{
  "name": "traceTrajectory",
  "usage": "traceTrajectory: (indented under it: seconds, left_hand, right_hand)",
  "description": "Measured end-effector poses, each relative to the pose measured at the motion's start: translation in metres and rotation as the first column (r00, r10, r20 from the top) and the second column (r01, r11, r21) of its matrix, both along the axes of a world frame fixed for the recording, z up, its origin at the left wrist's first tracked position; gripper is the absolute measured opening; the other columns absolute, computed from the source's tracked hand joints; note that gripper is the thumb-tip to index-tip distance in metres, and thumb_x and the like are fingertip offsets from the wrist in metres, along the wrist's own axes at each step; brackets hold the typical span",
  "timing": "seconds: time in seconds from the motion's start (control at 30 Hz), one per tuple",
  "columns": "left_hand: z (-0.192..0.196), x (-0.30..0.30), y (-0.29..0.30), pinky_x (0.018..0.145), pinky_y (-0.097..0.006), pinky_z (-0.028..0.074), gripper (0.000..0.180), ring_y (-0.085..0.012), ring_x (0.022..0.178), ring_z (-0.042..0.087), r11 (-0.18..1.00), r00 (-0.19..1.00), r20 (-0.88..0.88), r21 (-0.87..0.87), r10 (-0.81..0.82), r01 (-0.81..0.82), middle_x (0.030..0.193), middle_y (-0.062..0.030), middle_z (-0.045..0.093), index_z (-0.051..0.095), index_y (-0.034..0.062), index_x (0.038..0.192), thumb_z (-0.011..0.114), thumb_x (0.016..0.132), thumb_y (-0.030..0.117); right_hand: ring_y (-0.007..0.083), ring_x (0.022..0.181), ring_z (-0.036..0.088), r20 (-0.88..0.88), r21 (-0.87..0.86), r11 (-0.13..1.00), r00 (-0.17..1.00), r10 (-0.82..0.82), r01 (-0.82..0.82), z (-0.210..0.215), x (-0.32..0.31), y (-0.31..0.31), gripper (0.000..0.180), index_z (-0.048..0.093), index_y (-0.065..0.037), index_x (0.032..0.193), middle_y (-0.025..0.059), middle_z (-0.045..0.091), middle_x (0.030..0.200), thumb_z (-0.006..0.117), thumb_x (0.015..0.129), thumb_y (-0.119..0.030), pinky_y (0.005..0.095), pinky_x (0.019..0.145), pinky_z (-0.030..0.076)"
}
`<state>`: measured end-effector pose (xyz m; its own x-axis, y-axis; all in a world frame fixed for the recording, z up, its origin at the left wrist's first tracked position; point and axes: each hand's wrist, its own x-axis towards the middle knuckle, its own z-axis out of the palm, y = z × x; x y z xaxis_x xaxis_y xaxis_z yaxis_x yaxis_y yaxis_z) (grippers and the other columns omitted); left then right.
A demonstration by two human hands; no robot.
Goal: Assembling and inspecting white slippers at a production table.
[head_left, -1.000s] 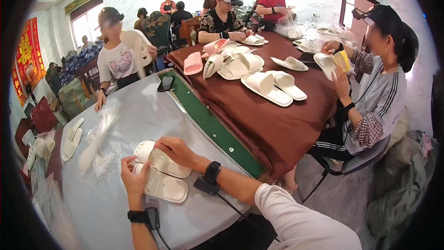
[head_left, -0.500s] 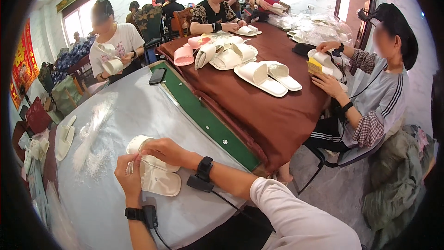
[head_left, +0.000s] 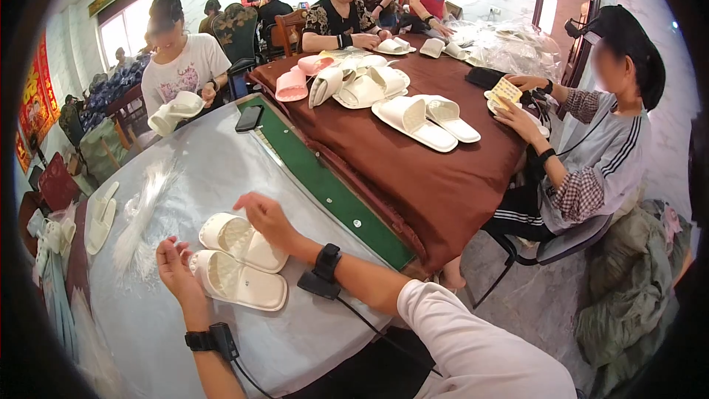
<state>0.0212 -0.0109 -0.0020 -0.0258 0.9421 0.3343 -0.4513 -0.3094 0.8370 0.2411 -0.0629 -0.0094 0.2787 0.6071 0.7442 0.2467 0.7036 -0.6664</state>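
Observation:
A pair of cream slippers lies side by side on the pale cloth in front of me. The nearer slipper [head_left: 255, 290] has its toe strap next to my left hand [head_left: 181, 277], whose fingers are raised and apart with nothing in them. Over the farther slipper [head_left: 264, 253] hovers my right hand [head_left: 267, 222]; its fingers reach out to the left and hold nothing I can see. Small holes dot the straps' edges. Beyond my hands, a bundle of thin clear plastic strands [head_left: 150, 203] spreads on the cloth.
A single cream slipper [head_left: 101, 218] lies at the table's left edge. A dark phone [head_left: 249, 118] rests by the green strip [head_left: 332, 199]. More cream slippers [head_left: 417, 124] and pink ones [head_left: 292, 86] cover part of the brown-clothed table [head_left: 443, 185]. Co-workers handle slippers around it.
My hands have let go of the slippers and drawn apart, the left one moving left. The slippers now lie flat with both straps exposed. The co-worker at far left has lowered their slippers.

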Motion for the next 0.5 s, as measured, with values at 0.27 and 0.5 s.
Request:
traceTrajectory:
  seconds: [0.27,0.5]
  left_hand:
    - [-0.034,-0.064,0.049,0.089,-0.027,0.048,0.032,-0.0108,0.103,0.060,0.987,0.927,0.367,-0.158,0.077,-0.020,0.124,0.0011,0.061,0.060,0.0080,0.126,0.067,0.099,0.024]
    - [-0.013,-0.041,0.024,0.109,-0.028,0.046,0.042,-0.0154,0.126,0.057,0.995,0.958,0.269,0.047,-0.100,0.090,0.137,-0.0071,0.059,0.053,0.0003,0.137,0.064,0.100,0.017]
  right_hand:
    - [0.0055,0.045,0.021,-0.931,-0.036,0.957,0.358,0.072,-0.289,0.010,0.029,-0.006,0.051,0.053,-0.009,0.098,-0.0087,0.025,0.059,0.051,0.100,-0.060,0.0247,0.042,0.015]
    - [0.0056,0.049,0.025,-0.961,-0.001,0.943,0.261,0.091,-0.334,0.009,0.026,-0.010,0.054,0.053,-0.011,0.098,-0.0081,0.032,0.063,0.049,0.099,-0.064,0.0235,0.044,0.018]
